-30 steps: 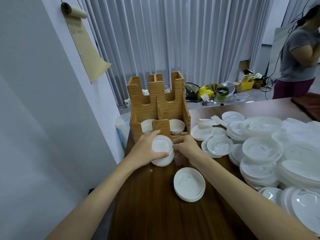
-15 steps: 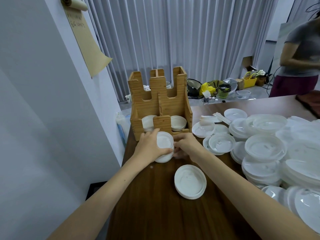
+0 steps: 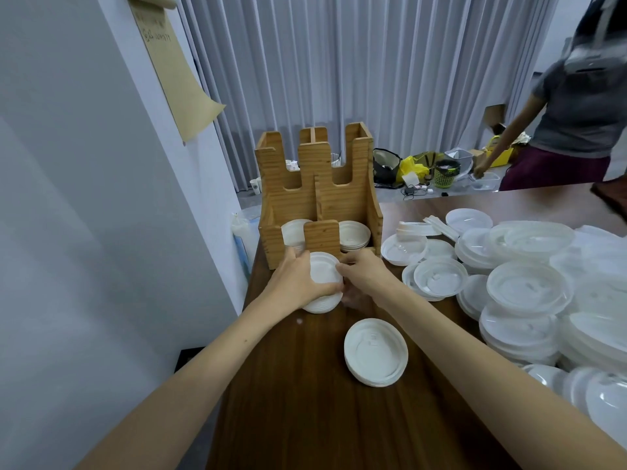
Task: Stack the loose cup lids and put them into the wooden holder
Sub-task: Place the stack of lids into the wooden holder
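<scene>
Seen from the head camera, the left hand [image 3: 298,279] has its grip wrapped round a short stack of lids [image 3: 324,278], fingers and thumb curled about its left side so that the white top shows beside the palm. The right hand [image 3: 364,271] meets it from the other side, its grip curled tight and the fingertips pinching the stack's right edge. The stack sits low over the dark table [image 3: 298,418], just in front of the wooden holder [image 3: 339,198] and close to its short front post. Whether the stack's bottom rests on the table cannot be told. The holder stands upright at the table's far left corner, with two compartments side by side. The left one holds a few white lids [image 3: 292,232] and the right one a small pile [image 3: 354,234], both low in their slots. Nearer the camera, apart from the hands, a second stack [image 3: 375,352] of wider white lids lies flat on the table. A big heap of loose lids [image 3: 529,290], white and clear, covers the table's right side. Behind hang a grey curtain [image 3: 373,79] and, on the wall at left, a sheet of brown paper [image 3: 176,72]. Another person [image 3: 576,113] in a grey top stands at the far right, one arm stretched downward.
</scene>
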